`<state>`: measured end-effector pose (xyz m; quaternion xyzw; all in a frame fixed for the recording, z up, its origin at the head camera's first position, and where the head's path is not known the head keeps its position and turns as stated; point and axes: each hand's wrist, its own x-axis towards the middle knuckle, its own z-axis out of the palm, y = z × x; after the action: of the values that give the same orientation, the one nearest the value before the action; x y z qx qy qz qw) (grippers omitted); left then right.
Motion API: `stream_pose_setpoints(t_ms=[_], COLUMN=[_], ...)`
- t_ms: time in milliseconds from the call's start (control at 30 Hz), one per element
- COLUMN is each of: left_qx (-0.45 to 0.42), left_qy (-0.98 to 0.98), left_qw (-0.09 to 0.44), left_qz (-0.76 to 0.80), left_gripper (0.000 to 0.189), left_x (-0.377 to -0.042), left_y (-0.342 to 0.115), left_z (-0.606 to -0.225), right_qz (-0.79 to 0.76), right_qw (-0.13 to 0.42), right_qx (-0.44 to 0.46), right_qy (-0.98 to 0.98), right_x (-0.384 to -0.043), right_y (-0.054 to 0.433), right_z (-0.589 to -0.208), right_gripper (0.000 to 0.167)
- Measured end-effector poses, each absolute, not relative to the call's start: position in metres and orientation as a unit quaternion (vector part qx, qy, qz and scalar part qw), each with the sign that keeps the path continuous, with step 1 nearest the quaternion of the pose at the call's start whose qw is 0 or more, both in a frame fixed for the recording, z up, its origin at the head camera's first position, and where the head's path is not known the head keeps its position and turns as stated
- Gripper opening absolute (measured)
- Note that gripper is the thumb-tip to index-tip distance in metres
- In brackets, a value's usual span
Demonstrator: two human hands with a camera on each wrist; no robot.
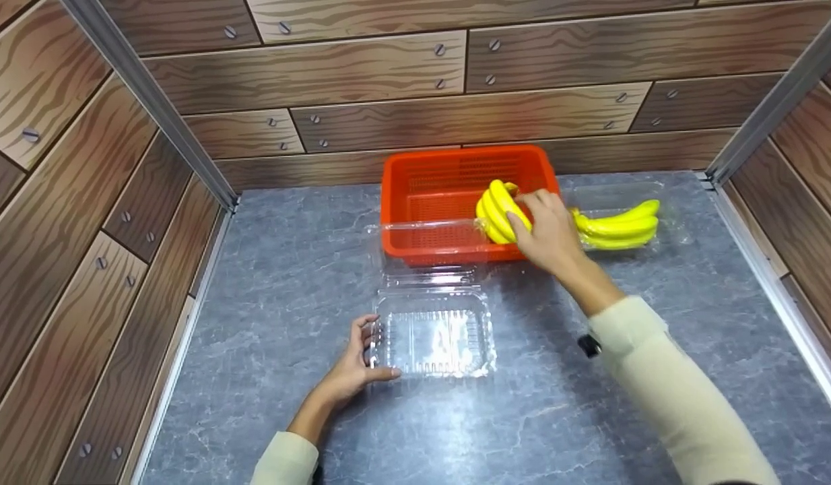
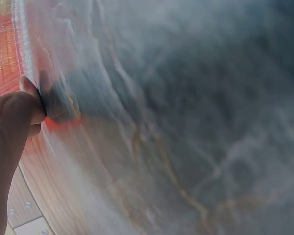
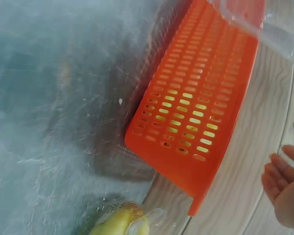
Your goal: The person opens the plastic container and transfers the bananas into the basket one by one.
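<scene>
Beyond the fingers of both hands, wood-patterned walls (image 1: 375, 67) are seen, and a grey tabletop (image 1: 287, 269) is spread beneath them. Under the right fingers a red basket (image 1: 392, 195) is placed. Beside the left fingers a clear container (image 1: 405, 337) is set unfolded, its lid tipped away from the thumb and overlapping the basket's front in the head view. To the right of the right fingers, another clear container (image 1: 614, 193) is seen, with yellow bananas (image 1: 621, 229) contained in it. By the left hand (image 1: 348, 370), the near container's left edge is gripped between thumb and curled fingers. The right hand's (image 1: 549, 229) fingers are loosely spread over a banana bunch (image 1: 491, 209) inside the basket; whether it is touched cannot be told.
</scene>
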<state>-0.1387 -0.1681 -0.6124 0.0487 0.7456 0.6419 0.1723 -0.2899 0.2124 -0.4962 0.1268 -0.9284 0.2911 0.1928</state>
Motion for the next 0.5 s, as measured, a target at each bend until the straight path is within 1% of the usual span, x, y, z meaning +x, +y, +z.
stream_pose_setpoints(t_ms=[133,200,267,333,367,433,500], left_qx=[0.051,0.055,0.057,0.064,0.066,0.072,0.076], left_qy=[0.757,0.757,0.757,0.758,0.758,0.761,0.762], left_qw=[0.172,0.173,0.176,0.175,0.175,0.171,0.168], left_qz=[0.629,0.628,0.627,0.625,0.625,0.622,0.620], left_gripper=[0.100,0.098,0.098,0.101,0.103,0.106,0.110], left_x=[-0.141,-0.142,-0.144,-0.145,-0.146,-0.147,-0.146], left_y=[-0.170,-0.171,-0.171,-0.170,-0.169,-0.167,-0.165], left_z=[-0.609,-0.607,-0.606,-0.606,-0.606,-0.606,-0.607], right_qz=[0.295,0.292,0.282,0.269,0.265,0.257,0.258], right_qw=[0.234,0.244,0.241,0.227,0.211,0.170,0.118], right_qx=[0.193,0.228,0.257,0.267,0.267,0.249,0.223], right_qy=[-0.906,-0.896,-0.892,-0.897,-0.902,-0.918,-0.933], right_x=[-0.261,-0.248,-0.237,-0.227,-0.221,-0.211,-0.201], right_y=[0.210,0.208,0.205,0.201,0.199,0.195,0.192], right_z=[-0.508,-0.515,-0.524,-0.532,-0.535,-0.542,-0.548], right_gripper=[0.025,0.019,0.017,0.021,0.025,0.036,0.049])
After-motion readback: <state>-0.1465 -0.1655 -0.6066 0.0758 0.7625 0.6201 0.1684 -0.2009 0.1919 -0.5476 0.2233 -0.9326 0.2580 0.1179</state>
